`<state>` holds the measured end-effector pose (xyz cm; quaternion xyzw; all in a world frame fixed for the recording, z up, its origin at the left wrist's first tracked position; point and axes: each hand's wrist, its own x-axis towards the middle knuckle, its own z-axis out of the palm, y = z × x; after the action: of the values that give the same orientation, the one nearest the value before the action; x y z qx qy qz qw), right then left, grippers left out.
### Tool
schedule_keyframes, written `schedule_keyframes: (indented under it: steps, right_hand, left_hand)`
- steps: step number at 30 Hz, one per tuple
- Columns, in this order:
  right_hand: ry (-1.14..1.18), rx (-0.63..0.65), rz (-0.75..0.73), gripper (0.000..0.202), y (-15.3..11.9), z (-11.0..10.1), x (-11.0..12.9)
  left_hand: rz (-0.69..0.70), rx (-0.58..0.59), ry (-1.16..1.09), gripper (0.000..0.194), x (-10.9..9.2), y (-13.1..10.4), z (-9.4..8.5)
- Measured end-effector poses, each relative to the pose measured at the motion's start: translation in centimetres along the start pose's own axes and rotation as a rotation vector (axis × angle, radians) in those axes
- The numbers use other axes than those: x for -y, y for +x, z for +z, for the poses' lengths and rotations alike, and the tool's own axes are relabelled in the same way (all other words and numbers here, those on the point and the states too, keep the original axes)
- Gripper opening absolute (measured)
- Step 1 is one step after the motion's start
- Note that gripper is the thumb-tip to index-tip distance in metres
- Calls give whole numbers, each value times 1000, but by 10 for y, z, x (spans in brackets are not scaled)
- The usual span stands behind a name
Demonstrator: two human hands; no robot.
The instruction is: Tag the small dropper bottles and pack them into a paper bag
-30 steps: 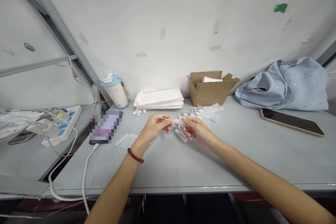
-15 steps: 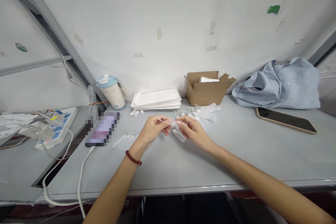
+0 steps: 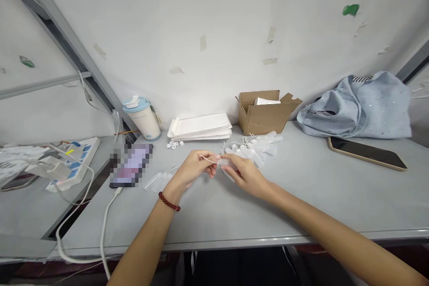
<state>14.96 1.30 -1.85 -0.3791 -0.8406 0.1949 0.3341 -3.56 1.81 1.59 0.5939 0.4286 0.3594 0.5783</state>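
Over the middle of the desk, my left hand (image 3: 194, 166) is closed in a pinch on a thin white cord (image 3: 207, 159) and the end of a small translucent plastic tube (image 3: 226, 161). Its fingertips partly cover where cord and tube meet. My right hand (image 3: 250, 176) grips the body of that tube between thumb and fingers, tip to tip with the left. Another translucent piece lies partly hidden beneath my right fingers. Behind my right hand is a loose pile of similar corded tubes (image 3: 259, 148). Several more tubes (image 3: 157, 182) lie beside my left wrist.
Small white caps (image 3: 174, 145) sit before a stack of white envelopes (image 3: 201, 127). A cardboard box (image 3: 264, 119), cup (image 3: 143, 118) and blue bag (image 3: 378, 111) line the wall. One phone (image 3: 367, 153) lies right; another (image 3: 132, 165), cabled, lies left by a power strip (image 3: 80, 161).
My right fingers have shifted and now lie straighter along the tube, covering more of the loose piece below. The left hand keeps its pinch, nearly in place.
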Motion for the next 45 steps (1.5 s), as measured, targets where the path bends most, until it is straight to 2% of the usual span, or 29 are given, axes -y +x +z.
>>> schedule_keyframes:
  steps: [3,6,12,18,24,28,34,37,42,45]
  right_hand:
    - [-8,-13,-28,32,-1,-1,0]
    - [-4,-2,-15,30,-2,-2,0]
    - [51,13,54,30,0,-4,0]
    - [68,11,33,28,1,-2,-1]
    - [31,-18,-28,26,-1,2,-4]
    - [91,-3,-8,25,-1,1,-1]
    - [141,-12,50,25,1,-1,2]
    - [143,-44,31,23,2,-1,0]
    - [134,-56,24,23,3,1,-1]
    - [140,-42,33,23,2,2,-1]
  left_hand:
    - [-10,39,32,34,0,-1,-1]
    - [20,80,69,29,1,-1,-3]
    - [49,22,38,22,4,1,-2]
    - [-4,22,-3,42,5,2,2]
    - [-80,28,35,42,3,1,1]
    - [-49,19,72,40,2,1,-3]
    - [9,3,21,24,3,3,-5]
    - [-15,-35,-17,28,6,4,-2]
    - [-66,-19,17,46,12,7,5]
    - [-56,-19,49,47,12,6,7]
